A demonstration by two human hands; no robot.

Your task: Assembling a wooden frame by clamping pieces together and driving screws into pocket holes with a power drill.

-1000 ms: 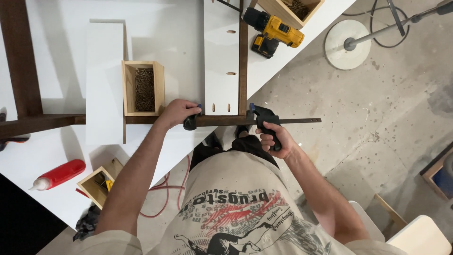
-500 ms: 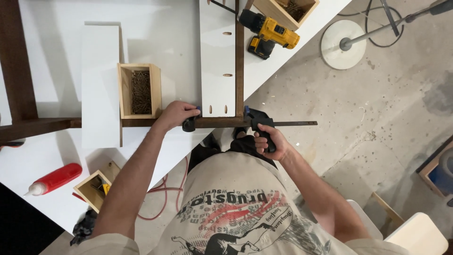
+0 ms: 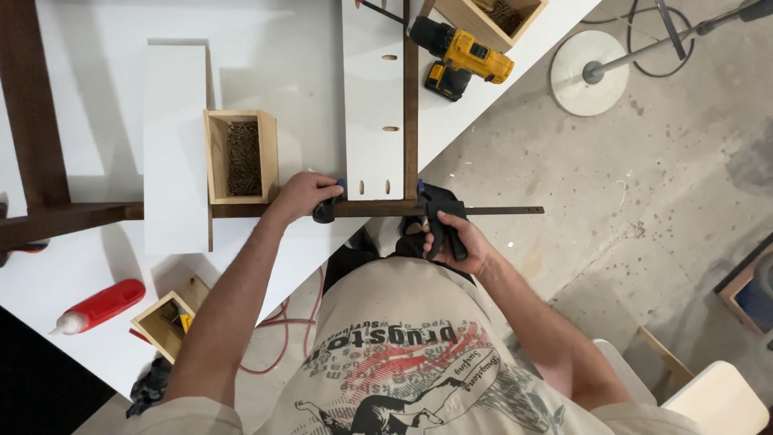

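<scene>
A black bar clamp [image 3: 441, 211] spans the near end of a white panel [image 3: 373, 97] with a dark wooden edge strip [image 3: 411, 121]. My left hand [image 3: 302, 195] grips the clamp's fixed jaw at the panel's left corner. My right hand [image 3: 459, 242] is wrapped around the clamp's trigger handle, just right of the panel. The clamp's metal bar [image 3: 507, 211] sticks out to the right over the floor. A dark wooden rail [image 3: 72, 216] runs left from the clamp.
A wooden box of screws [image 3: 241, 157] sits beside my left hand, next to a white board [image 3: 175, 145]. A yellow drill [image 3: 459, 56], a red glue bottle [image 3: 101, 306] and another small wooden box [image 3: 165, 322] lie on the white table [image 3: 274, 56]. A lamp base [image 3: 588, 72] stands on the concrete floor.
The view has shifted slightly. Both hands stay on the clamp in the same grip.
</scene>
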